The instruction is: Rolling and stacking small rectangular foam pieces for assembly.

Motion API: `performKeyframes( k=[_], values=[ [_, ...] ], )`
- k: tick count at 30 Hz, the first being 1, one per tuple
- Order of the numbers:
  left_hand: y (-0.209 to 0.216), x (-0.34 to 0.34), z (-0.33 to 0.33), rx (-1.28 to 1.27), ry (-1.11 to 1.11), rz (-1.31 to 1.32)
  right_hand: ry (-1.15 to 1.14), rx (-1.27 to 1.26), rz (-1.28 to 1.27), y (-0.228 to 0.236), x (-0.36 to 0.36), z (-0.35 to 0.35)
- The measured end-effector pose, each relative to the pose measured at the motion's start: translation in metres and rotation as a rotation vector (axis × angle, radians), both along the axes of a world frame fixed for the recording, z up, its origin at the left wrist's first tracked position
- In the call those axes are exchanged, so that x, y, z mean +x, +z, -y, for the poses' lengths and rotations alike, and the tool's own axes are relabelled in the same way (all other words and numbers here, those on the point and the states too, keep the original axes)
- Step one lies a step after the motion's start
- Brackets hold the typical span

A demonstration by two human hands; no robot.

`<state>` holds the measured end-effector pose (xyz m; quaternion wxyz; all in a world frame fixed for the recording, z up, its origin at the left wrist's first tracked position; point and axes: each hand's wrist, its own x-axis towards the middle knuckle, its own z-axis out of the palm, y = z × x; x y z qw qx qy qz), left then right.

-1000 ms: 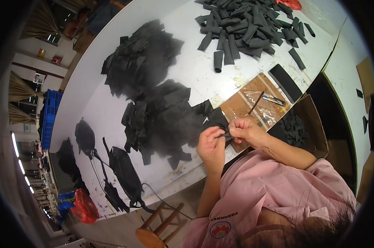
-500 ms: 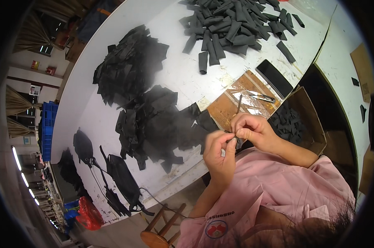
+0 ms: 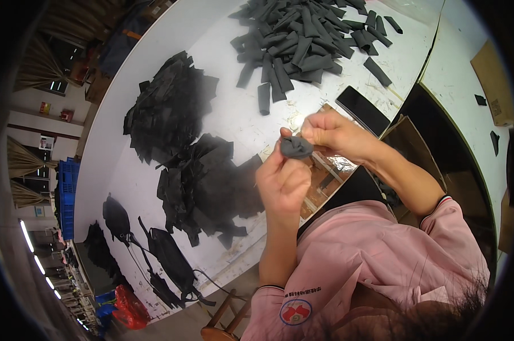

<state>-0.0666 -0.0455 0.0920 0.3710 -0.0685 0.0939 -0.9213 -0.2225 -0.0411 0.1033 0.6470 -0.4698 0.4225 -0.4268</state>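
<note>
A bunched dark grey fabric piece is raised above the table's near edge. My left hand is closed on it, thumb and fingers pinching it from below and the side. At its right edge, my right hand is closed in a pinch against the same piece; its fingertips are partly hidden. Under the hands lies a brown wooden board with shiny residue and strips on it. Left of my left hand are flat dark fabric pieces in a loose heap.
Beyond the hands is a heap of rolled grey fabric tubes. A black phone lies near the board. Another dark fabric pile is at far left, with a black bag nearer. A cardboard box stands by my right arm, a wooden stool below.
Both hands have risen away from my body, bringing the fabric piece, now bunched and more visible, over the board. The view has shifted slightly. The thin stick beside the right hand no longer shows.
</note>
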Motion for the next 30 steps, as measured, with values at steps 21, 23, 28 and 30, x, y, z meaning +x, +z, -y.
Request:
performKeyframes(
  k=[21, 23, 28, 30],
  values=[
    [-0.025, 0.004, 0.002, -0.261, 0.195, 0.441, 0.170, 0.079, 0.213, -0.030, -0.007, 0.015],
    [0.008, -0.009, -0.011, -0.479, 0.305, 0.751, 0.197, 0.032, 0.206, -0.026, -0.009, 0.018],
    [-0.012, -0.011, -0.017, -0.592, 0.292, 1.207, 0.197, -0.076, 0.010, -0.053, -0.013, 0.011],
    [-0.044, -0.007, -0.021, -0.442, 0.183, 1.107, 0.148, 0.028, -0.111, -0.077, -0.016, -0.004]
  ],
)
